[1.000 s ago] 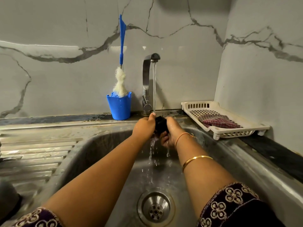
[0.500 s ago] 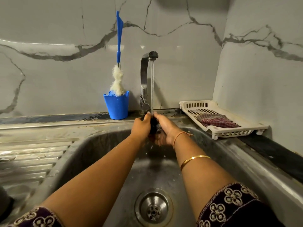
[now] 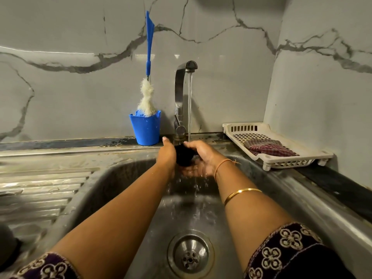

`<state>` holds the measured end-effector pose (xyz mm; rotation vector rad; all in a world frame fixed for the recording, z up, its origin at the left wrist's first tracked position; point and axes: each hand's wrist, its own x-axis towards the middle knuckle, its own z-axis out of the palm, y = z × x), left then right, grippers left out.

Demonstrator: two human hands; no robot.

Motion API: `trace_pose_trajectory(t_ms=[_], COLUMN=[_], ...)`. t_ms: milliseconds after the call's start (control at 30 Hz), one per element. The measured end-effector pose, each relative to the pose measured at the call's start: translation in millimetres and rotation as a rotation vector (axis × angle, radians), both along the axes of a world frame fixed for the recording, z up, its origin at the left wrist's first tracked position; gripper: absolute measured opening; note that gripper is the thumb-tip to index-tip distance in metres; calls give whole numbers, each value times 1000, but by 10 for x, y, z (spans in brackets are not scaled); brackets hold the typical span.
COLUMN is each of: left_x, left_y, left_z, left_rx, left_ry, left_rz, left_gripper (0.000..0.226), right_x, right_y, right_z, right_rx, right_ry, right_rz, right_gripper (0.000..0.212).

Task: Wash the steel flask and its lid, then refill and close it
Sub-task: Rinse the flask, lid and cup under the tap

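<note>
While under tap, lid between hands.

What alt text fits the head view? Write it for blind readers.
A left hand and right hand hold a black lid under the running tap over a steel sink. Left of the tap, a blue cup holds a bottle brush; at right, a white tray holds a checked cloth.

The left sleeve and right sleeve are dark purple with pale flower shapes sewn on, and the right arm wears a thin gold bangle and, close to the right hand, a thin orange band.
</note>
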<state>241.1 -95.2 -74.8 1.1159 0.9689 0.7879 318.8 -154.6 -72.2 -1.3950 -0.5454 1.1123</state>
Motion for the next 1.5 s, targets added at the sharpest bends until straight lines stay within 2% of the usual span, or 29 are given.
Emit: trace_pose_trajectory(t_ms=[100,300,467,667,800,900,1000,1100,1200,1367,1500], left_x=[-15,21,-5,-16,-29,-48,-63,-56,-49,-25,-25], left_y=[39,44,33,46,73,26,-48,-28,-25,-23,-15], left_z=[-54,-68,-58,-49,-83,-93,-82,-128,-156,-154,-154], left_rx=[-17,68,20,92,117,213,346,462,690,918,966], left_ry=[75,165,151,246,247,204,141,205,351,474,516], left_rz=[-10,-36,-58,-61,-61,-155,-349,-489,-385,-232,-209], left_gripper=[62,41,44,42,45,40,33,57,63,53,63], right_x=[26,35,72,-12,5,48,52,37,26,13,12], right_y=[-16,-76,-84,-105,-42,-79,-116,-125,-85,-22,-33], right_z=[2,14,-21,5,-12,-11,11,22,16,-12,-17], right_rx=[-33,-84,-68,-153,-142,-149,-159,-183,-171,-141,-103], right_ry=[-11,16,12,-29,-75,-22,61,105,3,-148,-221], right_rz=[1,5,-115,135,100,-2,-63,-102,-117,-31,-29], right_gripper=[25,24,25,27,41,46,45,44,49,66,54])
